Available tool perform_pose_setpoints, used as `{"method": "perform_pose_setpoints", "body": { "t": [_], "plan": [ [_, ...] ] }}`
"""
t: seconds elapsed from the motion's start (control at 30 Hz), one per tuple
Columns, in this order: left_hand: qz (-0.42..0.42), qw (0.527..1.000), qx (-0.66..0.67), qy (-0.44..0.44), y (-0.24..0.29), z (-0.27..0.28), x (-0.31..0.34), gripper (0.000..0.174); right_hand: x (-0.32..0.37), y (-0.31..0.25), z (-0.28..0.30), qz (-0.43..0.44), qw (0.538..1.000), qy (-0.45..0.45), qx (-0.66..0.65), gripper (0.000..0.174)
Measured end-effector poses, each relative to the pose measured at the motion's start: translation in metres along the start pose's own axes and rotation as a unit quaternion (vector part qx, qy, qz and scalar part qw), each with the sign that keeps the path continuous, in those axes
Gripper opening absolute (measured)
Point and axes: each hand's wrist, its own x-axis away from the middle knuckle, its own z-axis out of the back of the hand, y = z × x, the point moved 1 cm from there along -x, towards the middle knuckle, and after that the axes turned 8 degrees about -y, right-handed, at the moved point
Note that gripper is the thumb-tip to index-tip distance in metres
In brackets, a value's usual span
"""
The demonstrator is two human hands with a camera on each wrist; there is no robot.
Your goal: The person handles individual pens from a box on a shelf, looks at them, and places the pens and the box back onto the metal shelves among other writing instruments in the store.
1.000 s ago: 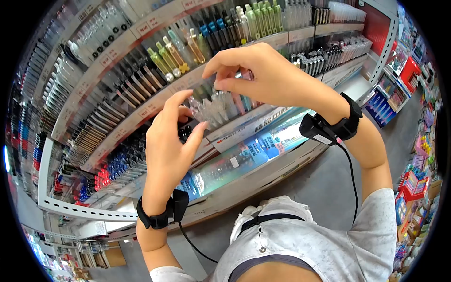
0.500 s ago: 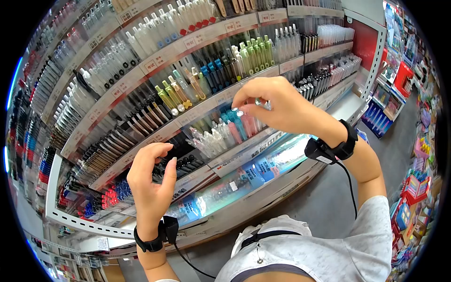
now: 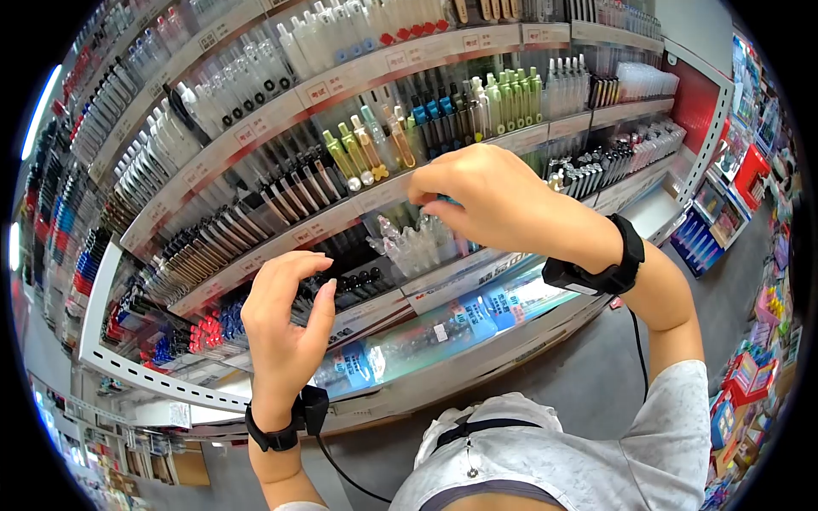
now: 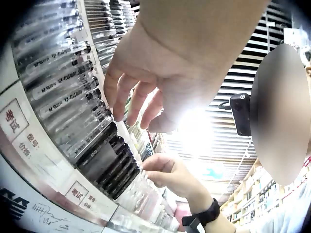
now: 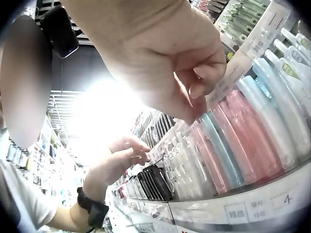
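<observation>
In the head view, my right hand (image 3: 490,192) hangs over the lowest pen tier with its fingers bent. The right wrist view shows that hand's fingertips (image 5: 193,114) right at the tops of a pink pen (image 5: 211,160) and a teal pen (image 5: 224,150). Whether they pinch one I cannot tell. Clear pens (image 3: 413,247) stand just left of them. My left hand (image 3: 285,307) is raised before the black pens (image 3: 362,285), thumb and fingers spread apart with nothing between them. Black pens (image 4: 114,167) also stand below this hand in the left wrist view.
Tiered racks hold many pens, with green ones (image 3: 515,102) and white ones (image 3: 324,38) above the hands. A lit ledge with blue-and-clear packs (image 3: 426,336) runs below. A white perforated frame (image 3: 162,383) edges the rack, and a blue display box (image 3: 703,234) stands right.
My right hand moved from the clear pens right to the pink and teal pens, then slightly left. My left hand drew back leftward and down from the clear pens. The head view has shifted.
</observation>
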Motion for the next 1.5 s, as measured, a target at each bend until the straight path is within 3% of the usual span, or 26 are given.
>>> {"method": "perform_pose_setpoints", "body": {
  "t": [0.07, 0.13, 0.27, 0.47, 0.6, 0.8, 1.0, 1.17, 1.33, 1.4, 1.5],
  "plan": [
    [-0.006, 1.0, -0.007, -0.004, 0.0, 0.001, 0.001, 0.018, -0.007, 0.0, -0.002, 0.024, 1.0, 0.016, 0.008, 0.01],
    [-0.004, 1.0, -0.008, -0.008, 0.002, 0.001, 0.0, 0.017, -0.017, -0.007, 0.002, 0.131, 0.983, -0.045, 0.123, 0.009],
    [-0.003, 1.0, -0.005, -0.013, 0.004, -0.001, 0.001, 0.017, -0.031, -0.019, 0.0, 0.133, 0.967, -0.11, 0.186, 0.002],
    [0.004, 1.0, -0.002, -0.02, 0.004, -0.003, 0.004, 0.016, -0.03, -0.02, -0.004, 0.143, 0.956, -0.078, 0.245, 0.009],
    [0.004, 1.0, 0.006, -0.023, 0.005, -0.007, 0.005, 0.016, -0.034, -0.015, -0.001, 0.105, 0.969, -0.08, 0.21, 0.002],
    [-0.019, 1.0, 0.004, -0.004, 0.01, -0.021, -0.004, 0.016, -0.031, -0.004, 0.029, 0.096, 0.988, 0.081, 0.09, 0.008],
    [-0.014, 0.987, 0.157, 0.01, 0.015, -0.042, -0.021, 0.026, -0.017, -0.012, 0.065, 0.068, 0.994, 0.074, 0.052, 0.01],
    [-0.014, 0.973, 0.229, 0.0, 0.023, -0.047, -0.036, 0.026, -0.01, -0.019, 0.075, 0.106, 0.992, 0.053, 0.037, 0.008],
    [-0.021, 0.974, 0.227, 0.012, 0.018, -0.053, -0.034, 0.026, -0.002, -0.023, 0.098, 0.126, 0.984, 0.101, 0.079, 0.008],
    [-0.025, 0.969, 0.242, 0.034, 0.015, -0.055, -0.035, 0.025, -0.002, -0.027, 0.098, 0.086, 0.993, 0.083, -0.004, 0.008],
    [-0.029, 0.968, 0.249, 0.028, 0.013, -0.056, -0.039, 0.026, -0.007, -0.024, 0.091, 0.143, 0.986, 0.065, 0.052, 0.005]
  ]
}}
